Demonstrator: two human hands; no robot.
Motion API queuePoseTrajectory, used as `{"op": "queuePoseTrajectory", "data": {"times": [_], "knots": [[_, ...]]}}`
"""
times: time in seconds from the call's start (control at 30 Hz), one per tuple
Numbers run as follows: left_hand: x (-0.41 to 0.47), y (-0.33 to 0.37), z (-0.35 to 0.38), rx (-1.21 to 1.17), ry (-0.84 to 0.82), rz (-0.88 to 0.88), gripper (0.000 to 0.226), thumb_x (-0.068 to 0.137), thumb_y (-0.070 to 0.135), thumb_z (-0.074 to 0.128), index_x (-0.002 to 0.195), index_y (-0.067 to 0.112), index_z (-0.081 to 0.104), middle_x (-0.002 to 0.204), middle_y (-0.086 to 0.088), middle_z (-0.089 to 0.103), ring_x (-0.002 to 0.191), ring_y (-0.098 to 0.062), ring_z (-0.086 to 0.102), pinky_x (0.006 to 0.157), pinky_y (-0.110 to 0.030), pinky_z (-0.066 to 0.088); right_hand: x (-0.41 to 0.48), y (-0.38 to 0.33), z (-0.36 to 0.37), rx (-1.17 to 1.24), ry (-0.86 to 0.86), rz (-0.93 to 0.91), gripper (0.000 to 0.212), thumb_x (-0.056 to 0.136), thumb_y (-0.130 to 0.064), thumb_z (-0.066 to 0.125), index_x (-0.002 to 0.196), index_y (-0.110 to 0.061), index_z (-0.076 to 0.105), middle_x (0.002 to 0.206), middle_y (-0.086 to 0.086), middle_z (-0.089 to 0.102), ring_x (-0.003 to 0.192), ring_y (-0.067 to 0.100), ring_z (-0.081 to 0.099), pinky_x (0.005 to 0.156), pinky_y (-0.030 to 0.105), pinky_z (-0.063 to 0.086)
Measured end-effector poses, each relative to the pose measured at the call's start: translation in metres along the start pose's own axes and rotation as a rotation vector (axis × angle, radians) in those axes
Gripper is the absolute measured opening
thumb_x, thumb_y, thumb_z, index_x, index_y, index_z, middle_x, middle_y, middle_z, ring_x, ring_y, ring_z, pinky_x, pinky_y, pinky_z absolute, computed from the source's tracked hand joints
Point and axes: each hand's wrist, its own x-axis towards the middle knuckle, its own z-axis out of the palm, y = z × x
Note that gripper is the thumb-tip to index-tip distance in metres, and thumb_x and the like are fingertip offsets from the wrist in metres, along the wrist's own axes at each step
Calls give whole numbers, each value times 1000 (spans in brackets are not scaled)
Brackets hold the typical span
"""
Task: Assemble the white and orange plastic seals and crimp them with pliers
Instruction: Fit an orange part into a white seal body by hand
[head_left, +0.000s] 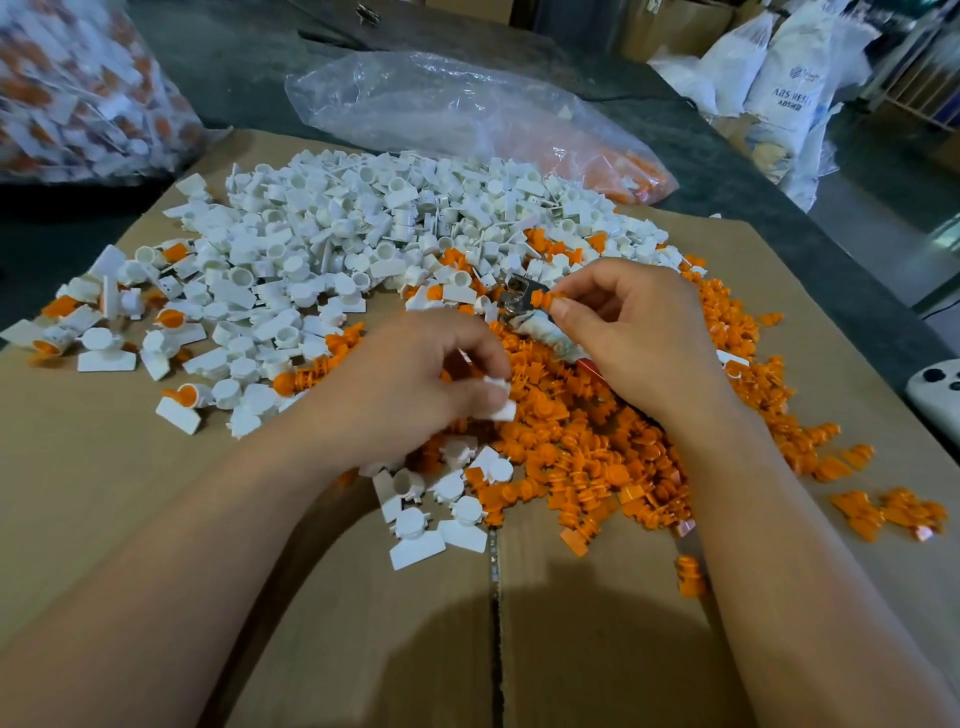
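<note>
A heap of white seal bodies (337, 228) covers the far half of the cardboard sheet (104, 467). Orange inserts (597, 447) are piled at the centre and right. My left hand (415, 379) pinches a white seal body (498, 400) over the orange pile. My right hand (639, 327) pinches an orange insert (545, 300) between thumb and forefinger. The same hand holds the pliers (519, 306), whose metal jaws point away and whose cloth-wrapped handle runs under the palm. The two hands are a short way apart.
A bag of assembled seals (88, 93) stands at the far left. A clear plastic bag (467, 114) with orange parts lies behind the heap. A white controller (935, 395) sits at the right edge. White sacks (779, 78) stand at the far right.
</note>
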Motion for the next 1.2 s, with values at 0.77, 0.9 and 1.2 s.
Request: {"op": "queuePoseTrajectory", "data": {"times": [0.77,0.9,1.2], "knots": [[6,4,-4,-881,194,-261,22,61,10,62,82,5,65,65,-5,68,60,-12,65,53,-16,52,-12,-22,11,150,-73,-63,22,79,-15,67,63,-26,57,58,-5,61,53,11,56,48,18,43],[6,5,-2,-859,199,-250,21,61,10,63,81,4,66,66,-7,66,58,-12,63,55,-17,52,-12,-21,12,139,-71,-63,25,79,-15,67,61,-28,55,53,-10,57,49,2,51,47,11,38],[6,3,0,-843,250,-248,19,60,11,64,78,4,65,62,-4,67,58,-12,65,55,-17,53,-14,-24,18,123,-61,-28,24,81,-17,64,62,-26,54,59,-5,62,51,7,54,45,13,38]]}}
